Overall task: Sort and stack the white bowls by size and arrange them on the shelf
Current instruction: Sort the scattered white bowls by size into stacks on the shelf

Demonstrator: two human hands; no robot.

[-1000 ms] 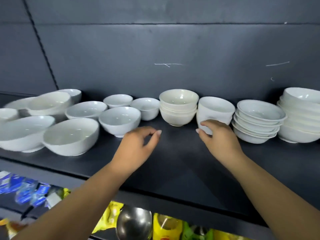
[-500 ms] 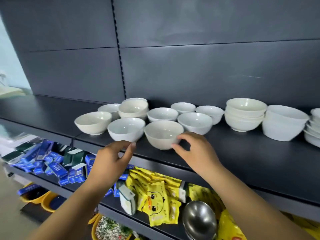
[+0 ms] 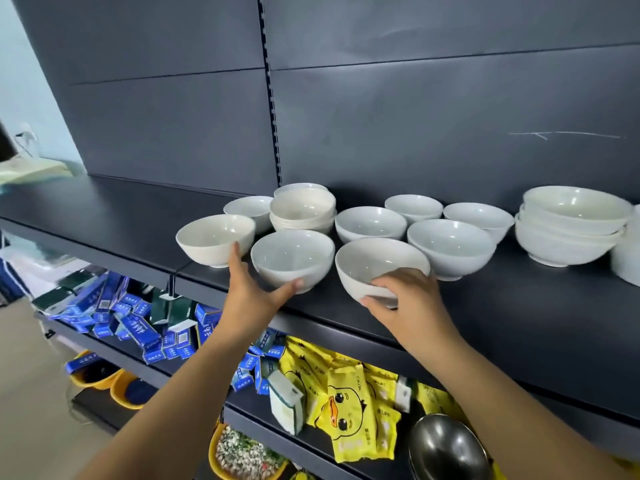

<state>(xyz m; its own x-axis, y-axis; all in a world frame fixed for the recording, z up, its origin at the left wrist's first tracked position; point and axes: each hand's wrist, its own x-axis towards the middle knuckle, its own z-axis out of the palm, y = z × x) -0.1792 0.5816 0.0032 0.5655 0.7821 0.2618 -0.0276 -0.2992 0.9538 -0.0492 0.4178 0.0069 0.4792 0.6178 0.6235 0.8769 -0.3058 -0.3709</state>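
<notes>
Two bowls are in hand on my feed. My left hand (image 3: 256, 292) clasps the middle bowl (image 3: 292, 261) low on its near side. Its thumb lies under the bowl's front edge and its fingers (image 3: 236, 252) run up the left flank, in the gap beside the leftmost bowl (image 3: 214, 240). I cannot tell whether those fingers touch that one too. The middle bowl sits upright on the dark shelf (image 3: 519, 306).

My right hand (image 3: 412, 296) grasps the tilted bowl (image 3: 381, 265), fingers hooked over its near rim and thumb beneath its base, so its mouth tips toward me. Just beyond the right hand's knuckles stands another single bowl (image 3: 450, 247), and well off to that hand's right is a stack of larger bowls (image 3: 571, 226). Beyond the left hand's fingertips rises a short stack of cream bowls (image 3: 303, 209). Below both wrists lie blue boxes (image 3: 138, 323), yellow duck packets (image 3: 349, 407) and steel bowls (image 3: 446, 448).
</notes>
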